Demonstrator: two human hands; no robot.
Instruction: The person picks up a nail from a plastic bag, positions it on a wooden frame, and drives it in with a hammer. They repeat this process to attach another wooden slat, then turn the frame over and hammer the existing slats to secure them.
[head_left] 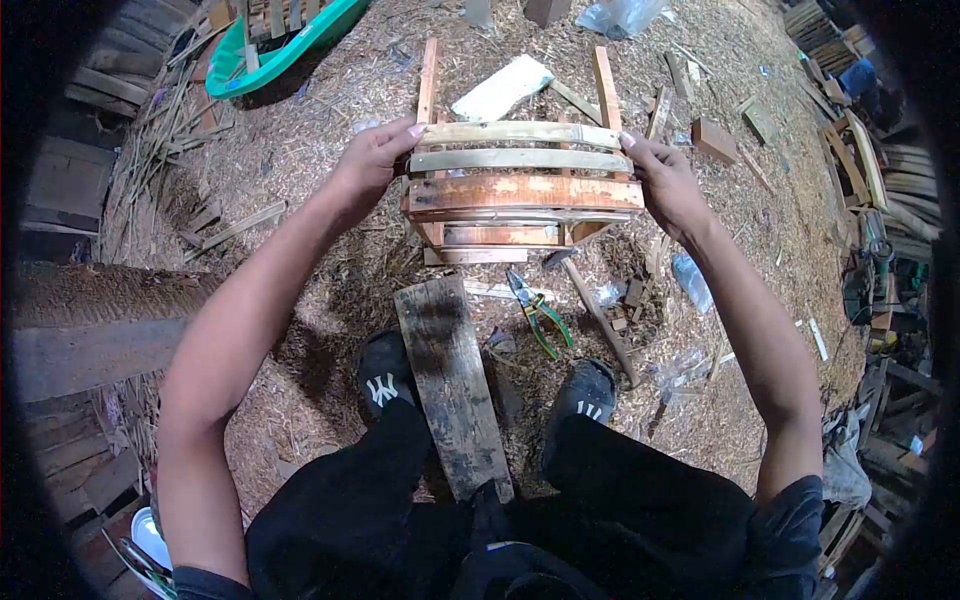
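A small wooden frame (525,192) with curved slats and two upright posts is held in front of me, above the ground. My left hand (375,160) grips its left side, thumb on the end of the top slat. On the right side, my right hand (668,180) holds the other end of that slat, thumb pressed on it. Beneath the frame lie green-handled pliers (538,315) and a hammer (600,322) with a wooden handle; its head is partly hidden by the frame. A long worn board (450,385) extends between my feet.
Wood shavings cover the ground (310,340). A green plastic tub (285,60) holds wood pieces at the upper left. A wood block (714,140) and plastic bags (692,282) lie to the right. Stacked wood (905,190) lines the right edge; a thick beam (110,325) stands left.
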